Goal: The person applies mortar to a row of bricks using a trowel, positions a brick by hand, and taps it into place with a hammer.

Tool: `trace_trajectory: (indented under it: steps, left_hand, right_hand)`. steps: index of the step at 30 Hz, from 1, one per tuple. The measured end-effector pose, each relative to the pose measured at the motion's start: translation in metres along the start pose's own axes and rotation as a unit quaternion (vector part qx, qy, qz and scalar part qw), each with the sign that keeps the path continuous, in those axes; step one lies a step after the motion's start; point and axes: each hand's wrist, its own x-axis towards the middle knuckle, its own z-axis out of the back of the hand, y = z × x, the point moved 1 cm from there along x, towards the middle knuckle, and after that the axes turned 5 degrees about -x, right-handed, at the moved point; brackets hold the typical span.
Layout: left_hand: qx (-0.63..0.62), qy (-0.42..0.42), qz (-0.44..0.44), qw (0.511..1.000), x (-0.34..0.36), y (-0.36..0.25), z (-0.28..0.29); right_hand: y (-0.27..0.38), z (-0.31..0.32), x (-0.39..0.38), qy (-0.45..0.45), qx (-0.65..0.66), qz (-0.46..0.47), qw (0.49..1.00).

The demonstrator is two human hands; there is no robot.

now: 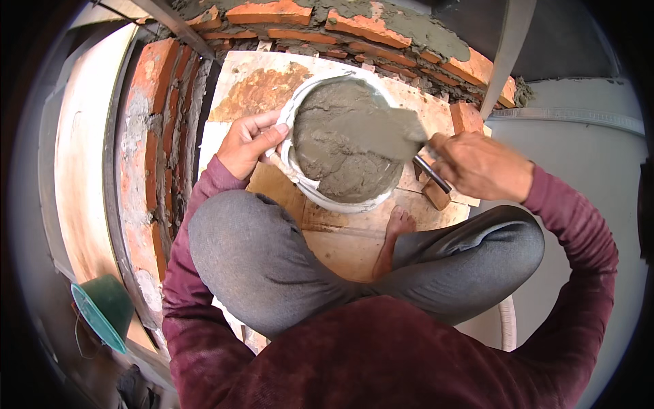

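Observation:
A white bucket [294,178] full of wet grey mortar [334,129] stands on the boards in front of my crossed legs. My left hand [251,142] grips its left rim, thumb over the edge and fingers outside. At the right side my right hand [480,163] is closed round a trowel [434,172], slightly smeared by motion. The dark handle points down and right, out of the fist. Its blade is coated with mortar and lies over the right part of the bucket, so its outline blends into the mix.
A curved brick wall [368,31] with fresh mortar runs behind the bucket. Another brick wall [153,136] rises at left. Loose bricks [466,118] lie right of the bucket on the wooden platform [340,245]. A green bucket [105,310] hangs at lower left. A slanting post [509,54] stands at the upper right.

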Motion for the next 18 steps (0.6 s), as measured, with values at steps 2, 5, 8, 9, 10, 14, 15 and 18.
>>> trace_trajectory:
  steps: [2, 5, 8, 9, 10, 14, 15, 18]
  left_hand:
    - [-0.003, 0.014, -0.003, 1.000, 0.003, -0.004, -0.006]
    - [0.002, 0.047, -0.027, 0.999, 0.006, -0.001, -0.010]
    - [-0.017, 0.062, -0.025, 0.998, 0.007, -0.001, -0.014]
    - [-0.009, 0.064, -0.024, 0.998, 0.007, -0.002, -0.013]
    - [-0.001, 0.065, -0.023, 0.998, 0.006, -0.003, -0.013]
    - [-0.002, 0.086, 0.006, 0.996, 0.003, -0.007, -0.004]
    - [-0.007, 0.094, 0.015, 0.995, 0.005, -0.009, -0.005]
    - [0.052, 0.110, -0.015, 0.993, 0.010, -0.019, -0.009]
  right_hand:
    - [0.007, -0.009, 0.007, -0.002, 0.036, 0.027, 0.999]
    - [0.014, -0.024, 0.021, 0.034, 0.133, 0.042, 0.990]
    - [0.010, -0.043, 0.031, 0.006, 0.179, 0.089, 0.980]
    - [0.007, -0.043, 0.032, 0.016, 0.180, 0.089, 0.980]
    - [0.002, -0.043, 0.032, 0.026, 0.180, 0.089, 0.979]
    - [-0.046, -0.069, 0.043, 0.007, 0.266, 0.155, 0.951]
    - [-0.054, -0.075, 0.043, -0.010, 0.297, 0.169, 0.940]
    - [-0.078, -0.099, 0.040, 0.010, 0.358, 0.144, 0.922]
